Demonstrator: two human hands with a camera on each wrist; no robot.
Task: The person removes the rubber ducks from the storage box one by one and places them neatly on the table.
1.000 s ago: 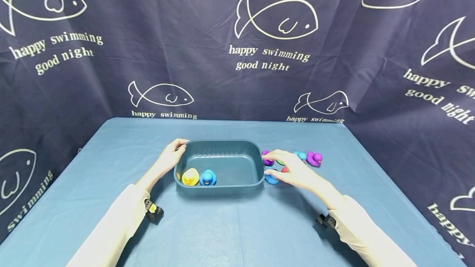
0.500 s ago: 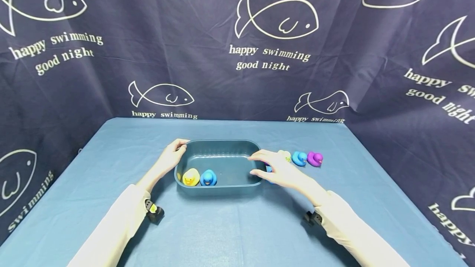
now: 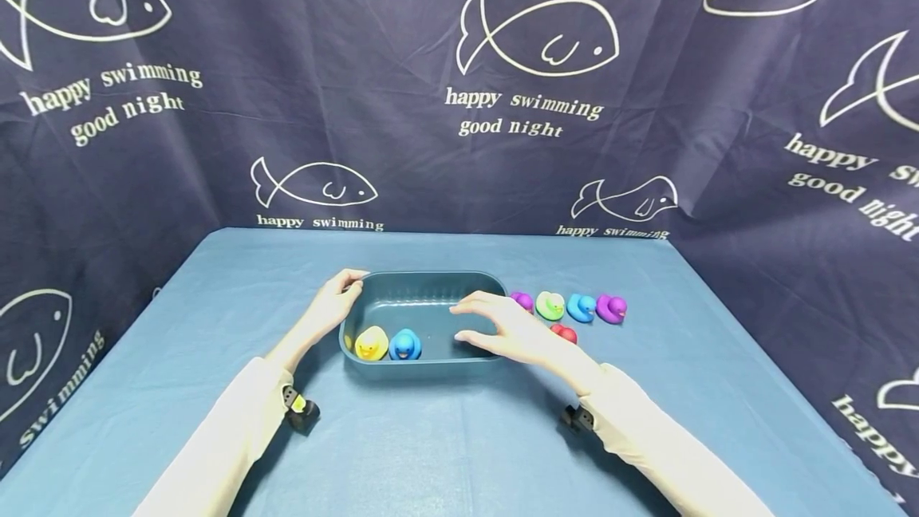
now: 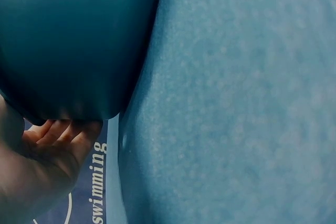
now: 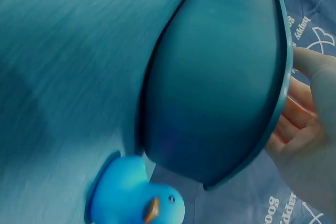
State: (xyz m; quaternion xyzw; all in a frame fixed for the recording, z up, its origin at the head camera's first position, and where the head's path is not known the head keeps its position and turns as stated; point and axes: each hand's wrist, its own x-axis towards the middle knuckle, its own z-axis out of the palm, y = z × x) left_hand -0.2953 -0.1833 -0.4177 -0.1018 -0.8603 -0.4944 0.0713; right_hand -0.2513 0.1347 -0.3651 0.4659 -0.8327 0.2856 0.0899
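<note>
A dark teal plastic tub (image 3: 431,362) holds a yellow rubber duck (image 3: 370,344) and a blue rubber duck (image 3: 405,345) in its near left corner. My left hand (image 3: 333,301) grips the tub's left end, its fingers (image 4: 65,135) against the outer wall in the left wrist view. Over the tub's right end reaches my right hand (image 3: 513,331), thumb and fingers spread apart with nothing seen between them. Close to the tub in the right wrist view sits another blue duck (image 5: 128,195), which the right hand hides in the head view.
Right of the tub stand a purple duck (image 3: 522,301), a green duck (image 3: 550,306), a blue duck (image 3: 581,308) and a second purple duck (image 3: 612,309). A red duck (image 3: 565,333) sits nearer, beside my right wrist. Dark fish-print cloth (image 3: 402,102) hangs behind the blue-covered table (image 3: 402,453).
My right hand has moved left from beside the ducks to over the tub's right end, uncovering the green and red ducks. My left hand and the tub have stayed put.
</note>
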